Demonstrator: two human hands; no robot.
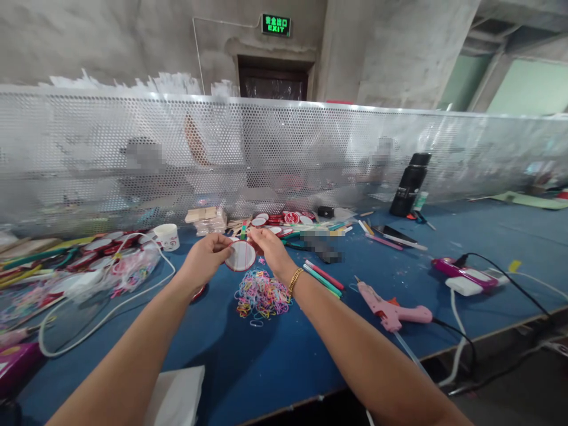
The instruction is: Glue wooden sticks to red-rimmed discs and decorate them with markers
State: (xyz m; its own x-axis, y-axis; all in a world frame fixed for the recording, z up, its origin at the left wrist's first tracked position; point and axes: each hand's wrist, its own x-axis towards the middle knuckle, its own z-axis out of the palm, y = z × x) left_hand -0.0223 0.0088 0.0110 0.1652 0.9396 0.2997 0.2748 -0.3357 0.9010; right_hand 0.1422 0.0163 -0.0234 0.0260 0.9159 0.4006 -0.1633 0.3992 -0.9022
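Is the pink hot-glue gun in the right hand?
No, the pink hot-glue gun lies on the blue tabletop, apart from the right hand.

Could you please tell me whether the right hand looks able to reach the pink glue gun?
Probably yes: between the right hand and the pink glue gun only a few markers appear to lie, flat on the tabletop.

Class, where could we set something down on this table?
Bare tabletop shows between the rubber-band pile and the near edge, and between the black bottle, green sheet and purple power strip. Crowded: left of the paper cup, and beyond the held disc along the perforated screen.
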